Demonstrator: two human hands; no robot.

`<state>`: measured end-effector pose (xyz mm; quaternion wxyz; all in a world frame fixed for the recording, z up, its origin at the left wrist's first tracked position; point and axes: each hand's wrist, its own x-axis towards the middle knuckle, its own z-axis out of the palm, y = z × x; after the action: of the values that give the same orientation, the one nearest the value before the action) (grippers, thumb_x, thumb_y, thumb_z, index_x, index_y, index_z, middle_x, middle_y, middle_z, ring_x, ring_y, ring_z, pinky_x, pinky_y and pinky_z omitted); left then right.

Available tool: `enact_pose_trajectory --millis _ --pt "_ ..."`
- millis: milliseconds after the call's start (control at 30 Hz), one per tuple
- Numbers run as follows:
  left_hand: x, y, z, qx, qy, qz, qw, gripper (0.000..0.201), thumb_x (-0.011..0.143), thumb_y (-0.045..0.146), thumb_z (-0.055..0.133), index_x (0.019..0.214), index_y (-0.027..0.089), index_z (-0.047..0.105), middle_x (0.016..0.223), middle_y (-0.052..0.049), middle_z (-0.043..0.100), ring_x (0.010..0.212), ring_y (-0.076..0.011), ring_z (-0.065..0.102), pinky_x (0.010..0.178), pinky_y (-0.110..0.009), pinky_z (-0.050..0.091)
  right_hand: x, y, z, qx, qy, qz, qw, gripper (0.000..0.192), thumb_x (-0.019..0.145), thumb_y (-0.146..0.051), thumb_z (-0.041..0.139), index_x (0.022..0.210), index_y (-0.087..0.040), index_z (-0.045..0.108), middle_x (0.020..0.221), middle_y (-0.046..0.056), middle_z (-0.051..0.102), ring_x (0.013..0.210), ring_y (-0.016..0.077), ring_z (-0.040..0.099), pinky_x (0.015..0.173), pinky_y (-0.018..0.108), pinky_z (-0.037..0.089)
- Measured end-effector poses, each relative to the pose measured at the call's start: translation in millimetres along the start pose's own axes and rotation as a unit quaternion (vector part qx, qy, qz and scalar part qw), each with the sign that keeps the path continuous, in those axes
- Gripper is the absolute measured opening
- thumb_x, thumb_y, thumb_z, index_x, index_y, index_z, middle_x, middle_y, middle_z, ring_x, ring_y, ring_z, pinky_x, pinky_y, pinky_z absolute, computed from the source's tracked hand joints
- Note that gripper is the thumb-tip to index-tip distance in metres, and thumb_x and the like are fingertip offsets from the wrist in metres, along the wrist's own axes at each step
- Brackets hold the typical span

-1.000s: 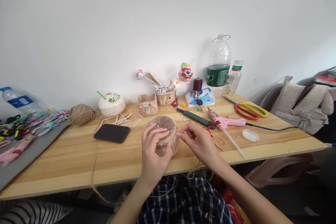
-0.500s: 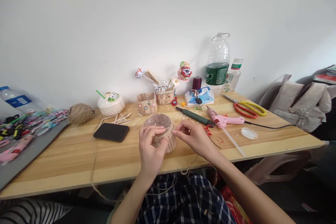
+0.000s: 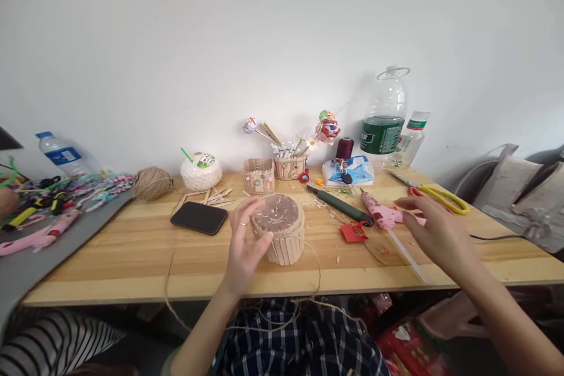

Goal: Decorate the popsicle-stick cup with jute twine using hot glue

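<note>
A round container (image 3: 286, 249) clad in upright wooden sticks stands on the table, its clear plastic bottom apparently upward. Twine is wound around its upper edge, and a loose strand hangs off its right side to my lap. My left hand (image 3: 245, 241) steadies it from the left, thumb at the front and fingers along the top edge. Off to the right, my right hand (image 3: 434, 232) hovers at the handle of a pink hot glue gun (image 3: 383, 211), fingers apart. A clear glue stick (image 3: 409, 255) sticks out of the gun toward the front edge.
A phone (image 3: 199, 218), twine ball (image 3: 153, 183), wooden sticks (image 3: 214, 195) and white coconut (image 3: 201, 173) lie left. Behind stand stick-covered baskets (image 3: 258, 177). A green tool (image 3: 339, 204), red scrap (image 3: 353, 232), yellow-handled scissors (image 3: 445, 198), tissue pack (image 3: 348, 171) and large bottle (image 3: 384, 123) lie right.
My right hand has left the container's rim and moved right to the glue gun. My left hand stays on the container. The view has shifted slightly left.
</note>
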<state>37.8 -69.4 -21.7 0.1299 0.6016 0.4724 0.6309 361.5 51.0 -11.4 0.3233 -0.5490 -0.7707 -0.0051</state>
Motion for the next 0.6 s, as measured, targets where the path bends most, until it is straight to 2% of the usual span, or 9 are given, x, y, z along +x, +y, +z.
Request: enact_pose_trajectory --millis 33,100,167,233,333,400,500,600 --pt "-5.3 -1.9 4.2 -0.015 0.031 -0.023 0.999 0.050 0.082 0.034 0.060 0.129 0.026 0.045 0.137 -0.008 0.039 0.133 -0.0275 0.035 0.113 -0.047 0.023 2.0 10.3 -1.5 -0.038 0.006 -0.004 0.999 0.035 0.085 -0.024 0.035 0.105 -0.009 0.059 0.114 0.023 0.063 0.107 0.0372 0.057 0.089 0.053 0.044" --pt "-15.8 -6.5 13.7 -0.030 0.046 -0.088 0.995 0.077 0.074 0.034 0.070 0.138 0.026 0.028 0.145 -0.010 0.029 0.138 -0.0289 0.028 0.115 -0.047 0.019 5.4 27.3 -1.0 -0.101 -0.001 -0.018 0.995 0.040 0.082 -0.013 0.033 0.112 -0.004 0.057 0.127 0.027 0.054 0.123 0.0408 0.045 0.097 0.058 0.036" --pt "-24.0 -10.7 23.7 -0.025 0.055 -0.143 0.988 0.095 0.066 0.031 0.076 0.141 0.024 0.017 0.148 -0.014 0.023 0.139 -0.0298 0.025 0.116 -0.048 0.017 8.4 40.3 4.2 -0.145 -0.021 -0.034 0.989 0.042 0.081 -0.008 0.033 0.115 -0.002 0.057 0.132 0.028 0.050 0.125 0.0418 0.043 0.098 0.058 0.035" --pt "-28.2 -13.3 32.6 -0.028 0.065 -0.173 0.982 0.107 0.062 0.028 0.078 0.142 0.023 0.009 0.151 -0.016 0.017 0.140 -0.0302 0.024 0.116 -0.048 0.016 11.1 50.2 12.6 -0.173 -0.046 -0.049 0.983 0.040 0.082 -0.007 0.034 0.112 -0.002 0.060 0.131 0.029 0.052 0.121 0.0417 0.047 0.095 0.056 0.038" --pt "-27.6 -13.0 42.5 -0.039 0.071 -0.198 0.977 0.114 0.059 0.024 0.078 0.143 0.021 0.001 0.151 -0.019 0.016 0.140 -0.0300 0.026 0.116 -0.048 0.018 15.1 60.6 23.8 -0.193 -0.083 -0.076 0.975 0.037 0.084 -0.006 0.033 0.105 -0.005 0.064 0.114 0.025 0.064 0.104 0.0358 0.061 0.085 0.046 0.046" --pt "-25.0 -11.1 46.8 -0.033 0.086 -0.212 0.973 0.114 0.058 0.020 0.078 0.143 0.021 0.001 0.151 -0.019 0.018 0.139 -0.0295 0.028 0.115 -0.047 0.020 17.3 64.5 27.4 -0.200 -0.093 -0.092 0.971 0.039 0.085 -0.005 0.031 0.104 -0.006 0.064 0.104 0.023 0.068 0.093 0.0320 0.066 0.078 0.041 0.048" --pt "-22.2 -9.2 50.8 -0.017 0.114 -0.225 0.968 0.113 0.057 0.018 0.077 0.143 0.021 0.003 0.151 -0.019 0.020 0.137 -0.0293 0.031 0.114 -0.047 0.022 18.3 66.0 26.9 -0.206 -0.085 -0.114 0.968 0.040 0.088 -0.006 0.030 0.111 -0.005 0.063 0.099 0.022 0.068 0.094 0.0298 0.065 0.079 0.038 0.046" --pt "-21.9 -9.5 52.3 -0.013 0.117 -0.235 0.965 0.114 0.056 0.017 0.077 0.143 0.020 0.003 0.148 -0.019 0.028 0.135 -0.0294 0.035 0.113 -0.048 0.023 16.4 66.0 23.3 -0.207 -0.063 -0.128 0.968 0.040 0.091 -0.011 0.031 0.116 -0.006 0.062 0.099 0.023 0.066 0.096 0.0309 0.064 0.080 0.040 0.045"
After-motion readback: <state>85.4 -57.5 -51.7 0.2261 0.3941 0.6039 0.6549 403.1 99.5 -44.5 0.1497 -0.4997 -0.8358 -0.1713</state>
